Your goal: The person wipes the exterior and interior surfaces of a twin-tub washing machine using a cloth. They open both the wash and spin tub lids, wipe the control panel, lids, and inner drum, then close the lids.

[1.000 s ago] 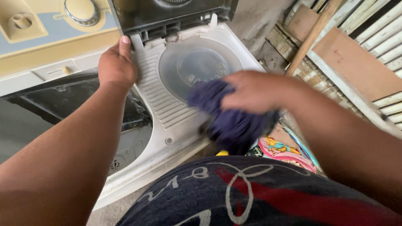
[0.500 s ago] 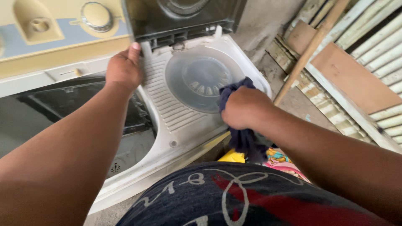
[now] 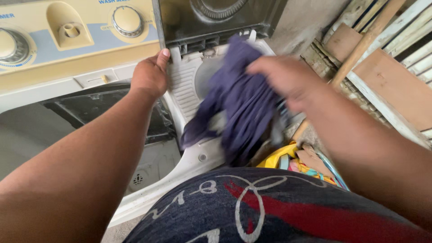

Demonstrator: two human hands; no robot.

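My right hand [image 3: 288, 81] grips a dark purple cloth [image 3: 240, 103] and holds it up over the round spinner opening [image 3: 202, 76] of a white twin-tub washing machine [image 3: 193, 157]. The cloth hangs down in folds and hides most of the opening. My left hand [image 3: 149, 75] rests on the ridged white top of the machine, just left of the spinner and next to the raised dark lid [image 3: 216, 18]. The wash tub [image 3: 90, 121] lies under my left forearm.
A cream and blue control panel with round knobs [image 3: 128, 20] runs along the back. Wooden boards and a stick [image 3: 360, 49] lean at the right. A heap of colourful clothes [image 3: 301, 164] lies below my right arm.
My right hand has lifted the purple cloth from low beside the machine up and over the spinner opening. My left hand has stayed on the machine's top.
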